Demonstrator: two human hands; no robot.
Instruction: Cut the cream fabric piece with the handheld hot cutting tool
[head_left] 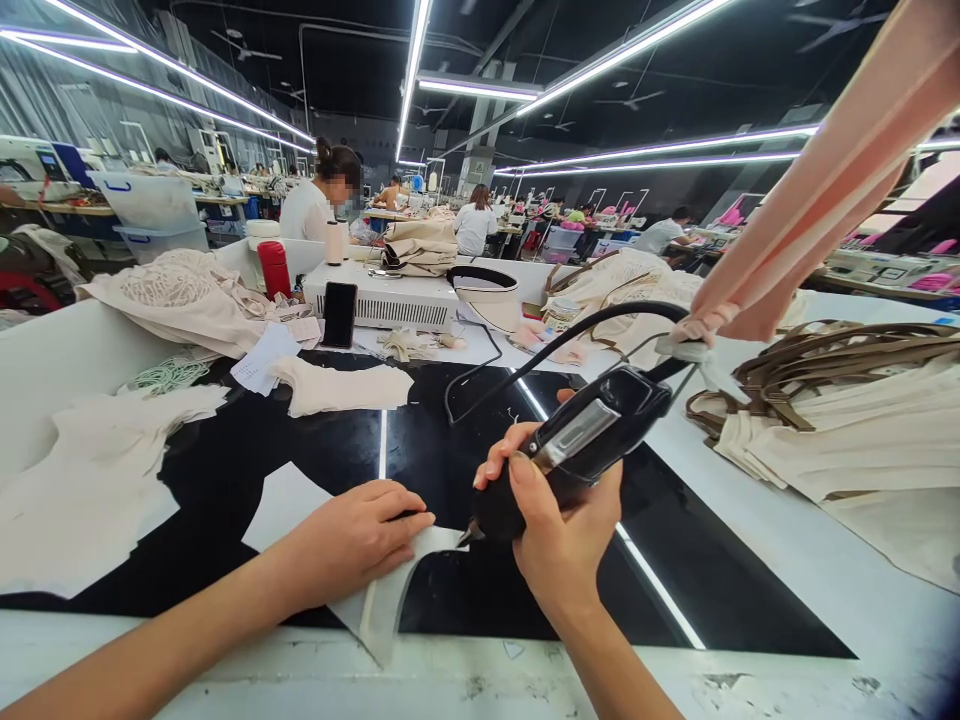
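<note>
My left hand [367,540] lies over a white fabric piece [386,600], its slightly bent fingers pressing it onto a black glossy board [465,590]. Part of the fabric is hidden under the palm, and one corner hangs past the board's front edge. Wrapped in my right hand [559,520] is a black corded hand tool [577,440], tilted downward. Its metal tip [471,535] meets the fabric's narrow right end. A pink cloth strip [817,190] is tied at the tool's rear, where a thick black cable also leaves it.
White cut pieces [90,490] lie at left, with a folded cloth [341,388] further back. A vented box [382,295], phone [340,315] and red bottle [274,270] stand behind. Stacked cream fabric with brown straps [862,410] is at right. Several people work beyond.
</note>
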